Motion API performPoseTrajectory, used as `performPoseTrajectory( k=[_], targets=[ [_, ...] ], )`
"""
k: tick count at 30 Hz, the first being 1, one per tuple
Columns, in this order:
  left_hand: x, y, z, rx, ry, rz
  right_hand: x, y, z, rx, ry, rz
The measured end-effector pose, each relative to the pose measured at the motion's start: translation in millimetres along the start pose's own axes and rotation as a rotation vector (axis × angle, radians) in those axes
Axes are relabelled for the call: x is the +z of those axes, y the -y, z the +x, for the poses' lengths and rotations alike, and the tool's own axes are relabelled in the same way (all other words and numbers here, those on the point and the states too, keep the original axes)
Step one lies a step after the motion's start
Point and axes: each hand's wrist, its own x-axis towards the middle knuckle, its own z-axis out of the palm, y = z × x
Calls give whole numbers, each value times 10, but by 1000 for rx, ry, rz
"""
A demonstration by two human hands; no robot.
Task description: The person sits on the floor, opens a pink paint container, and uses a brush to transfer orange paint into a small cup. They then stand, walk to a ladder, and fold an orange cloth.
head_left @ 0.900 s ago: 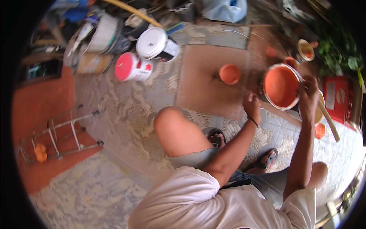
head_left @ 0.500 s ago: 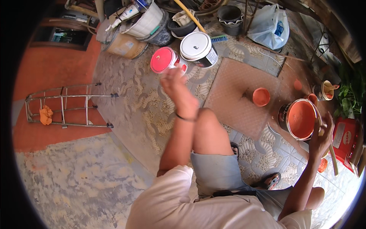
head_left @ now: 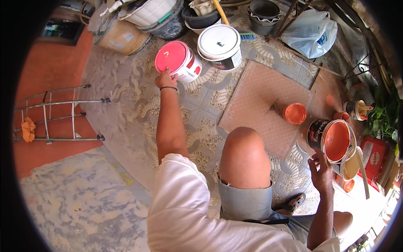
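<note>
My left hand (head_left: pixel 166 79) reaches forward, its fingers gripping the edge of a white bucket (head_left: pixel 189 68) with a pink lid. A second bucket (head_left: pixel 218 44), white-lidded, stands beside it. Low at the right, my right hand (head_left: pixel 320 170) has fingers loosely bent and apart, just beneath the rim of an open bucket (head_left: pixel 336 141) of orange paint. A cream container (head_left: pixel 351 166) with a long stick lies against that bucket. A small orange-coated tub (head_left: pixel 294 112) rests on a brown mat (head_left: pixel 256 105).
A metal ladder (head_left: pixel 58 122) with an orange cloth is at left. Stacked containers (head_left: pixel 145 14), black pots (head_left: pixel 262 23) and a plastic bag (head_left: pixel 310 33) line the back. A red box (head_left: pixel 371 155), plants (head_left: pixel 384 113) and a brush tub (head_left: pixel 356 110) are at right.
My left hand has swung forward and left from near the paint bucket onto the pink-lidded one. My right hand has left the paint bucket's rim, dropping lower and leftward. The view has shifted.
</note>
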Motion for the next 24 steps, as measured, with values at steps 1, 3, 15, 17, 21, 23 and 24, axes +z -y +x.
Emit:
performPoseTrajectory(
  k=[1,3,15,17,21,23,24],
  targets=[
    [-160,-27,34,14,26,14,21,47,42,-16,15,8],
    [-437,-11,-28,27,57,50,34,170,172,-26,4,52],
    [-1403,138,-1474,109,380,325,1229,1259,1999,-82,303,619],
    [-1468,182,-1678,180,461,369,1617,1522,2317,-244,282,528],
    [-1445,187,-1847,257,416,466,2178,1953,2584,-356,307,392],
    [-1438,272,-1723,594,266,743,2329,2059,2604,-356,335,367],
    [-1434,319,-1642,758,182,878,2396,2105,2598,-357,351,352]
  ],
)
